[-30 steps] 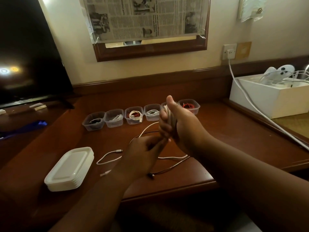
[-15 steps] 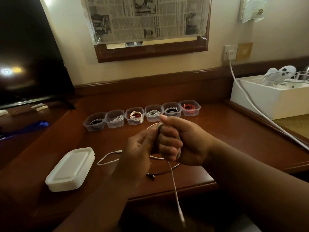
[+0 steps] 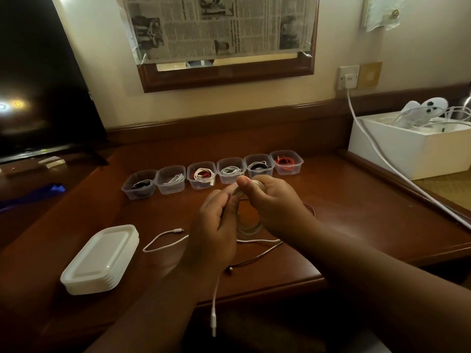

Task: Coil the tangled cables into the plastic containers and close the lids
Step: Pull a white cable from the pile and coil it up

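My right hand (image 3: 274,202) grips a coil of white cable (image 3: 248,229) above the desk, thumb on top of the loops. My left hand (image 3: 216,230) pinches the same cable at the coil's left side. The cable's loose end with its plug (image 3: 213,319) hangs down past the desk's front edge. Another white cable (image 3: 163,240) and a dark cable (image 3: 254,258) lie on the desk under my hands. Several small clear containers (image 3: 211,174) stand in a row behind, each with a coiled cable inside and no lid.
A stack of white lids (image 3: 102,261) lies at the desk's front left. A dark TV screen (image 3: 38,85) stands at the left. A white box (image 3: 413,146) with white devices sits at the right, and a white power cord (image 3: 377,154) runs from a wall socket across it.
My hands have lowered and drawn apart, and the coil now shows as an open loop between them. The hanging tail has shifted left and grown shorter.
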The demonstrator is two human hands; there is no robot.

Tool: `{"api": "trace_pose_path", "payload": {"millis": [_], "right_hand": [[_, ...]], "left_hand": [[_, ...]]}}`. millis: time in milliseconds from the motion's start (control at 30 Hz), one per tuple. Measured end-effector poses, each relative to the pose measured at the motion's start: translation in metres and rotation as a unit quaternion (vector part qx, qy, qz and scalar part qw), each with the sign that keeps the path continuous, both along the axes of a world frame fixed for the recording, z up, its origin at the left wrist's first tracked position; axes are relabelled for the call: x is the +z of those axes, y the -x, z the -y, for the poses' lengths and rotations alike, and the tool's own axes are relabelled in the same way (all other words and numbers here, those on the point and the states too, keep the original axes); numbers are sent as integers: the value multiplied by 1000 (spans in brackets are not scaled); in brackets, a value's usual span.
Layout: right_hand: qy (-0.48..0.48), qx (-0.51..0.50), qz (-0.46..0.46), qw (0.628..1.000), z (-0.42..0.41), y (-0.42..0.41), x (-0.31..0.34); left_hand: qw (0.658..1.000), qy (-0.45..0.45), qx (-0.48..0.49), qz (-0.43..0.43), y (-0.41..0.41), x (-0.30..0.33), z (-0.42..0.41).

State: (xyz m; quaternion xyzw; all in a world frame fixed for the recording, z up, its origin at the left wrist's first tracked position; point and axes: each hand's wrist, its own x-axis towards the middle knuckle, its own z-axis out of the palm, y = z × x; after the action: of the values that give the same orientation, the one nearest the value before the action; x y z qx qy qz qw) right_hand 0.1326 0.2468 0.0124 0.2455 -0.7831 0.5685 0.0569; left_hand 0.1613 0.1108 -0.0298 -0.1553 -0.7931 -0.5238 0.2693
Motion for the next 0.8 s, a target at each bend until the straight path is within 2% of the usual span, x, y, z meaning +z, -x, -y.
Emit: {"api": "trace_pose_path", "payload": {"millis": [200, 300, 433, 533, 633, 700, 800], "right_hand": [[-41, -42, -60, 996, 13, 23, -16], [-100, -36, -83, 991, 16, 41, -21], [-188, -30, -104, 976, 23, 72, -19], [-216, -35, -107, 970, 30, 101, -23], [-155, -38, -61, 985, 36, 128, -31], [-89, -38, -16, 995, 40, 147, -40], [-11, -48, 5, 999, 46, 168, -58]], "left_hand": [[991, -120, -6, 64, 18, -1, -2], [991, -112, -1, 73, 38, 8, 7], [991, -38, -13, 126, 74, 17, 24], [986, -73, -38, 145, 101, 19, 29], [975, -167, -21, 146, 126, 10, 31], [970, -201, 4, 135, 144, -5, 34], [963, -240, 36, 120, 161, -25, 32]]}}
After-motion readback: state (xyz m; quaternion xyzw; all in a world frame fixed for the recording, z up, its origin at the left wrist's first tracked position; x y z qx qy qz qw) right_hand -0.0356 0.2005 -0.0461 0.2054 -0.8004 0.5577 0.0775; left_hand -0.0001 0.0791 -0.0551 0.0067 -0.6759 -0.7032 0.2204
